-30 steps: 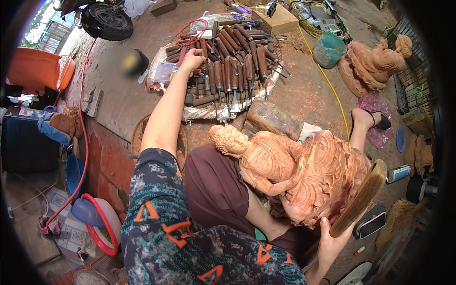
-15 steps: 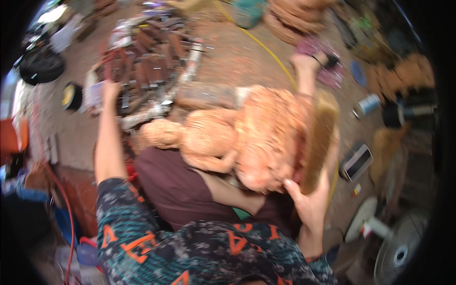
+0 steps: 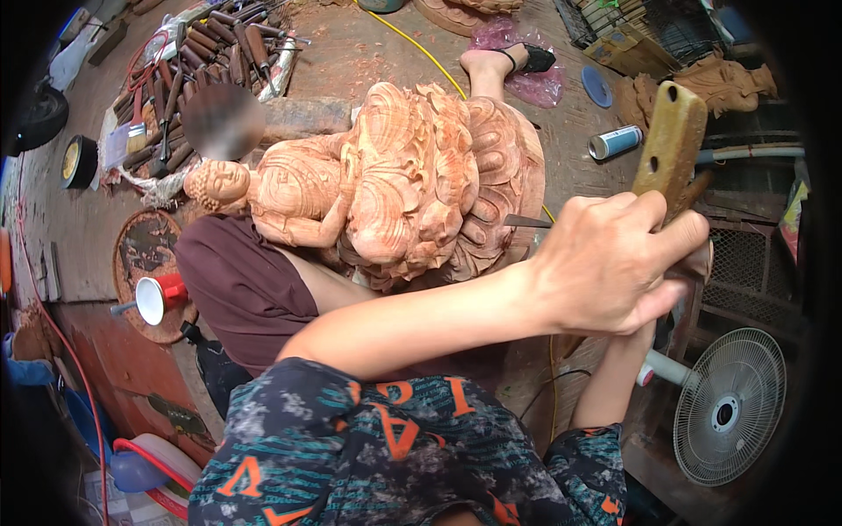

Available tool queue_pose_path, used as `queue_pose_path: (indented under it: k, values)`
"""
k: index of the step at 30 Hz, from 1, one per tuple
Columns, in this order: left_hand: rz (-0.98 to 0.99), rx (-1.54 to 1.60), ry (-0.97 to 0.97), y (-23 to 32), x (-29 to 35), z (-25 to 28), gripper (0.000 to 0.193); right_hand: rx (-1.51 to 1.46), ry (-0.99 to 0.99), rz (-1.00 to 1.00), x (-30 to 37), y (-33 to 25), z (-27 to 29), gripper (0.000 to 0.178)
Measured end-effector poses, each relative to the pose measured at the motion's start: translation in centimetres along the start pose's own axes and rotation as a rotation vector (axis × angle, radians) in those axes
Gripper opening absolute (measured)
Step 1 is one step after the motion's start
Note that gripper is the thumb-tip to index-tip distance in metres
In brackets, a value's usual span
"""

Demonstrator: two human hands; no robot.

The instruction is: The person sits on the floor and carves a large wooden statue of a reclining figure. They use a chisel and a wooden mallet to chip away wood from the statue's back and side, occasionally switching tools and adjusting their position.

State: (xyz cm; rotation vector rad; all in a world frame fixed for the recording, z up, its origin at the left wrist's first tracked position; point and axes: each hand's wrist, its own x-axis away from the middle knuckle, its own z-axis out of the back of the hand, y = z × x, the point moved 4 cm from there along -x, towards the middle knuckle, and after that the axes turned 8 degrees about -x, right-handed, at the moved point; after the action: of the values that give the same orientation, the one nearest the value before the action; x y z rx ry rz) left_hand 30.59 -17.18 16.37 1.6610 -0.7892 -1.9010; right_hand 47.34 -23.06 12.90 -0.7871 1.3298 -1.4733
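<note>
A carved wooden Buddha statue lies on its back across the work surface, head to the left, lotus base to the right. My left forearm crosses in front of me. My left hand is closed round a chisel, whose narrow metal blade points left at the lotus base; its handle is mostly hidden in the fist. Behind it, largely covered, my right hand grips a flat wooden mallet with holes through it, raised and tilted. Whether the blade touches the wood I cannot tell.
Several carving tools lie heaped at the far left, partly behind a blurred patch. My bare foot rests beyond the base. A spray can lies to the right, with a fan below it. A red-and-white cup lies near my knee.
My left hand has come from the tool heap across to the right and now holds a chisel. The mallet in my right hand has moved right and is raised. The view has shifted.
</note>
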Motion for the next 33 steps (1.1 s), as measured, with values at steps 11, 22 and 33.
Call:
queue_pose_path:
  k: [11, 22, 33]
  values:
    - [0.102, -0.255, 0.363, -2.9, 0.1, -2.0, 0.035, 0.067, -0.232, -0.046, -4.1, -3.8, 2.0, 0.060]
    - [0.267, -0.443, 0.374, -5.7, -1.0, -2.4, 0.051, 0.163, -0.286, -0.093, -6.4, -4.5, 0.7, 0.055]
    - [0.472, -0.681, 0.469, -8.8, -1.6, -2.7, 0.044, 0.631, -0.475, 0.087, -10.5, -5.7, -0.3, 0.038]
